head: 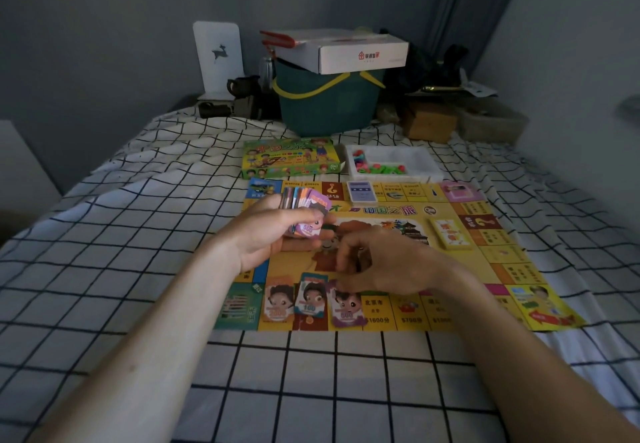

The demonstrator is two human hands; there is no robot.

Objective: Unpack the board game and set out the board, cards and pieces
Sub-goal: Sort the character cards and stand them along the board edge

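Note:
The yellow game board [446, 221] lies unfolded on the checked bed sheet. My left hand [273, 231] grips a fanned stack of play-money notes [304, 200] above the board's left side. My right hand [384, 262] hovers over the board's near edge with fingers curled, just above a purple 500 note [346, 307]; whether it pinches anything I cannot tell. An orange note [277, 300] and a teal 100 note [311, 299] lie beside the purple one. A blue card deck [362, 191] and a yellow card deck [450, 234] rest on the board.
The green game box [291, 158] and a white tray [422, 165] of coloured plastic pieces sit behind the board. Farther back stand a green basket [325, 107] with a white carton [346, 49] on top, a brown box [429, 124] and dark clutter.

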